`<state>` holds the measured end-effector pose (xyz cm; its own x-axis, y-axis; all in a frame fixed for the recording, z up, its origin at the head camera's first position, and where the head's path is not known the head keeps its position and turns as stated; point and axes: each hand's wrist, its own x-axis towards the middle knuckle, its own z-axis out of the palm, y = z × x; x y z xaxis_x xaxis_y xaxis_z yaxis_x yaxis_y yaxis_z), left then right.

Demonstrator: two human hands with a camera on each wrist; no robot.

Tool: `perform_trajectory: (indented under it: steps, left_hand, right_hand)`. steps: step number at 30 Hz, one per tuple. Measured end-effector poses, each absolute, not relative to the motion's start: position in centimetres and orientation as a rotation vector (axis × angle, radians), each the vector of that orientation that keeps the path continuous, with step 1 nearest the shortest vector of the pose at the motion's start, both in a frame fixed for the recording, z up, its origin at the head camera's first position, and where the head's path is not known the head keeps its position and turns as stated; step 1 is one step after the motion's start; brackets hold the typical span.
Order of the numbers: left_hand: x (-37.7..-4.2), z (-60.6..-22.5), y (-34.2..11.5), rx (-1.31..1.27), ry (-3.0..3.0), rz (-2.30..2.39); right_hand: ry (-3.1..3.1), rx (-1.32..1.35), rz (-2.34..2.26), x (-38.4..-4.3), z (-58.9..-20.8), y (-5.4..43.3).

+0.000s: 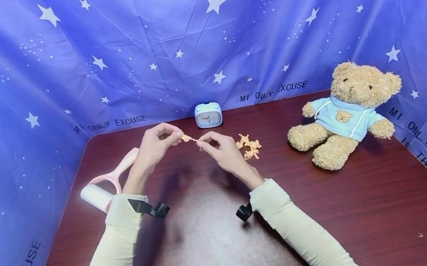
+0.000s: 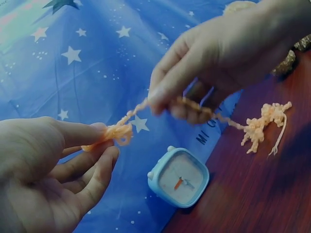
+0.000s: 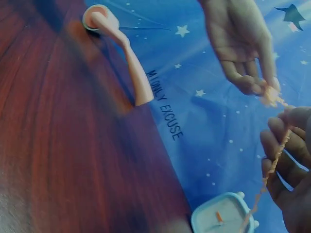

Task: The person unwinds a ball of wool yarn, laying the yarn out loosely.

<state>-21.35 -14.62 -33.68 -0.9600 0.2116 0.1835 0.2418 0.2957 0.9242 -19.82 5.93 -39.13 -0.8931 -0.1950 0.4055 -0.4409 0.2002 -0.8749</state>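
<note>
My left hand point(image 1: 157, 146) pinches a crumpled bunch of orange crocheted yarn point(image 2: 119, 133) between thumb and fingers, above the table. From that bunch a thin twisted cord point(image 2: 133, 110) runs to my right hand point(image 1: 222, 150), whose thumb and fingertips pinch it a short way off. Past the right fingers the cord carries on down to a knobbly crocheted part point(image 1: 249, 146) that lies on the table to the right, with a loose yarn tail point(image 2: 279, 136). In the right wrist view the cord passes across the right fingers point(image 3: 274, 167).
A light blue clock point(image 1: 208, 115) stands at the back edge, behind the hands. A pink-handled lint roller point(image 1: 99, 197) lies left of the left forearm. At the right sits a teddy bear point(image 1: 344, 118) in a blue hoodie. Blue starry cloth point(image 1: 183, 41) surrounds the dark red table point(image 1: 213, 243).
</note>
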Motion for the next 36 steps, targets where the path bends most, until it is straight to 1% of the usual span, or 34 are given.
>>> perform_trajectory:
  steps: [3,10,13,22,29,36]
  left_hand:
    - [-21.4,-33.8,-14.8,-0.453,-2.518,-1.79]
    - [-21.5,-33.9,-15.1,-0.463,-2.524,-1.814]
    - [-21.4,-33.9,-15.3,-0.449,-2.538,-1.822]
    - [-21.2,-33.9,-16.0,-0.413,-2.556,-1.802]
    - [-21.3,-34.0,-16.2,-0.412,-2.548,-1.81]
    - [-21.2,-34.0,-16.4,-0.393,-2.537,-1.785]
  right_hand:
    - [-2.16,0.533,1.841,-19.8,-38.6,6.8]
    - [-1.988,0.337,1.849,-18.9,-35.4,9.6]
    - [-1.918,0.283,1.886,-19.0,-35.2,10.9]
    - [-1.731,0.158,1.933,-20.1,-35.5,15.1]
    - [-1.587,0.061,1.958,-21.8,-37.2,18.6]
    - [-1.476,-0.031,1.901,-22.4,-37.6,20.7]
